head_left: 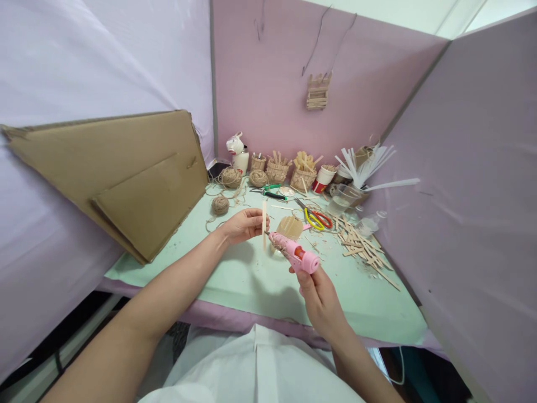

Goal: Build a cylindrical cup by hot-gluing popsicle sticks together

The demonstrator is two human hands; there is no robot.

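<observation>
Near the middle of the table, my left hand (pixel 247 225) pinches a thin pale wooden stick (pixel 264 215) held upright. My right hand (pixel 316 296) is wrapped round the grip of a pink hot glue gun (pixel 293 252). The gun's nozzle points up and left, its tip at or very near the stick; I cannot tell whether they touch. Just beyond the gun lies a round piece of cardboard (pixel 290 226). Part of a clear round thing shows beneath the nozzle, mostly hidden by the gun.
Yellow-handled scissors (pixel 315 219), green-handled pliers (pixel 274 195) and a twine ball (pixel 220 205) lie on the green table (pixel 235 291). Loose wooden sticks (pixel 364 246) are heaped at right. Stick-filled baskets (pixel 302 178) line the back. A large cardboard sheet (pixel 113 173) leans at left.
</observation>
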